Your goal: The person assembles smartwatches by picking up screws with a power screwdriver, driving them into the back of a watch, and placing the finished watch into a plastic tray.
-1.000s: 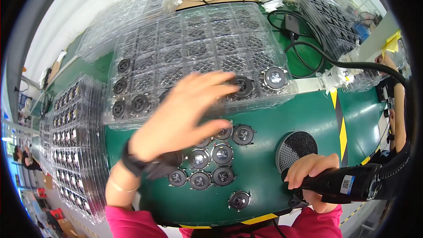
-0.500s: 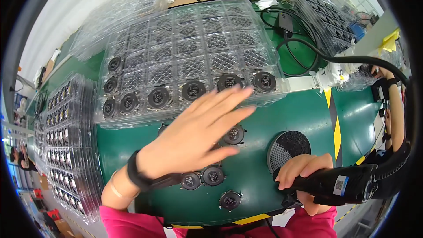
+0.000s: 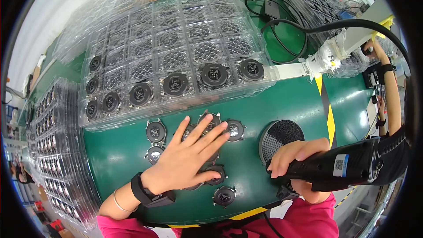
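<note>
My left hand (image 3: 178,163) lies with its fingers spread over several round black watch bodies on the green table, partly hiding them. Around it show a watch body (image 3: 156,132) to its left, another (image 3: 235,129) beyond the fingertips and one (image 3: 224,196) nearer me. My right hand (image 3: 297,153) is closed round a black handheld tool (image 3: 332,167) with a label on its side and a ribbed black hose at its rear. Beside the tool's front end rests a round grey and black textured pad (image 3: 283,137). Whether my left fingers touch the watch bodies, I cannot tell.
A clear plastic tray (image 3: 207,99) beyond my hands holds watch bodies along its near row and left column. Stacked trays (image 3: 61,150) stand at the left. A thick black cable (image 3: 317,28) arches over the right. Another person's arm (image 3: 392,92) reaches in at far right.
My left hand has come down and nearer, from beside the tray's front row to over the loose watch bodies. The right hand keeps hold of the tool. The view has shifted slightly.
</note>
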Demonstrator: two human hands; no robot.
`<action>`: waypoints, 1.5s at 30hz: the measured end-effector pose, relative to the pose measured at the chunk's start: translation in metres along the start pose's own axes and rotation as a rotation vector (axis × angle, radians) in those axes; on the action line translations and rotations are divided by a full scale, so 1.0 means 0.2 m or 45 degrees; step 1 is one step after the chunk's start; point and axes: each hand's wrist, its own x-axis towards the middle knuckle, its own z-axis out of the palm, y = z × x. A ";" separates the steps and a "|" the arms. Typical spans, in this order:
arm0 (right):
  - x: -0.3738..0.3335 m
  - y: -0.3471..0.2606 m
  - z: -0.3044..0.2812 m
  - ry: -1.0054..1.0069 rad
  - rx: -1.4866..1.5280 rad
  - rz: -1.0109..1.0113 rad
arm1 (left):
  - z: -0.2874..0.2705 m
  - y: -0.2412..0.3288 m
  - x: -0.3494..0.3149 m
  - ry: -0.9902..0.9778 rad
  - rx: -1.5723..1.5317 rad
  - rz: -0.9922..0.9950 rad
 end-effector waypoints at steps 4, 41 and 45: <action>0.00 -0.02 -0.01 0.002 -0.030 0.028 | 0.03 0.11 0.03 -0.002 -0.041 0.038; 0.17 0.03 -0.10 0.096 -0.364 -0.185 | 0.18 0.13 0.23 0.279 -0.598 0.234; 0.17 0.01 -0.02 0.197 -0.393 -0.147 | 0.17 0.13 0.23 0.279 -0.565 0.221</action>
